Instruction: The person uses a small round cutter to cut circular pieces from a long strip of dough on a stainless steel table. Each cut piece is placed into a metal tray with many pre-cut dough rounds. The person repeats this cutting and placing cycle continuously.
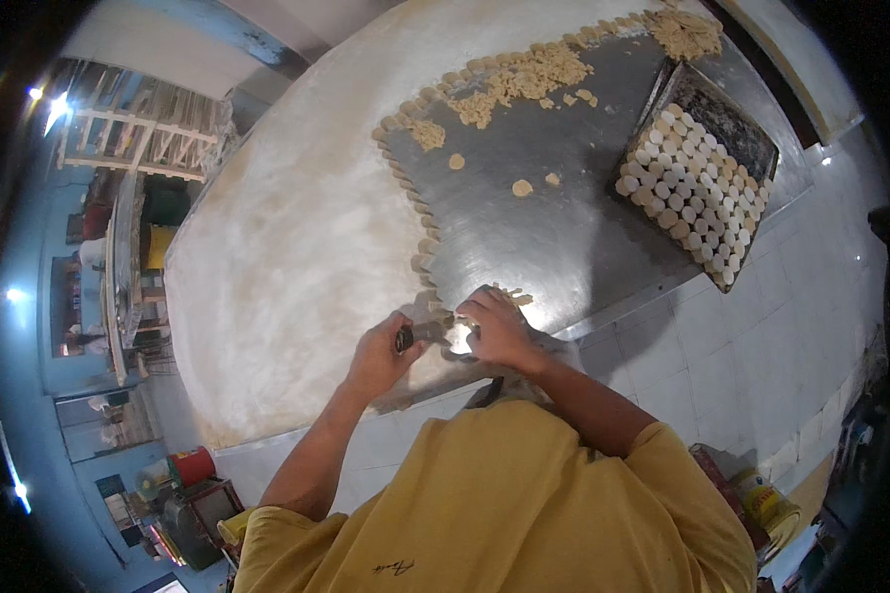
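A wide sheet of pale floured dough [287, 267] covers the left part of the metal table, its right edge scalloped by round cuts. My left hand [378, 358] is closed around a short metal tube [428, 332] with a dark end, at the near corner of that cut edge. Close beside it on the right, my right hand [499, 331] has its fingers bent down near the dough edge. What lies under those fingers is hidden. Dough scraps [513, 296] show just beyond my right hand.
At right, a dark tray [737, 124] carries rows of pale dough rounds [702, 188]. Crumbled dough trimmings [524, 84] lie along the far cut edge, with a loose dough round [522, 188] on the bare metal [554, 237]. Wooden racks [138, 128] stand at left.
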Tool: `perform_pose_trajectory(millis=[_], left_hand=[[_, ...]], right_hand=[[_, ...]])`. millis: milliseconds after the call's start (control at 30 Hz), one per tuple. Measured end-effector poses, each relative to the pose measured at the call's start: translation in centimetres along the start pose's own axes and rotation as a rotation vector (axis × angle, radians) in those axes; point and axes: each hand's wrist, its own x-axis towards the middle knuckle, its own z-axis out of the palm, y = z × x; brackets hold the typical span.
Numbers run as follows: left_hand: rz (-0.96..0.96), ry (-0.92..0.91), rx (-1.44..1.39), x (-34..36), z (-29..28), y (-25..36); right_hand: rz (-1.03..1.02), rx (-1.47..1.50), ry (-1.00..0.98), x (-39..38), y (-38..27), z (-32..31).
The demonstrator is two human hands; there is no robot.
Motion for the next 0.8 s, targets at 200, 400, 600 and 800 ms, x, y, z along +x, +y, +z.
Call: perform_pose_trajectory(millis=[200,400,600,800], left_hand=[[0.07,-0.153,0.388,2.9,-0.4,1.3],[0.086,-0.235,0.464,6.0,2.7,0.4],[0.279,-0.143,0.11,4.5,3.8,-2.3],[-0.072,0.007,-0.205,1.8,0.4,-1.4]], right_hand=[[-0.028,0.007,0.045,-0.2,0.1,0.5],[-0.117,-0.149,0.167,0.8,1.2,2.8],[-0.182,-0.165,0.258,2.6,1.9,3.4],[-0.004,-0.075,-0.117,2.8,1.1,1.3]])
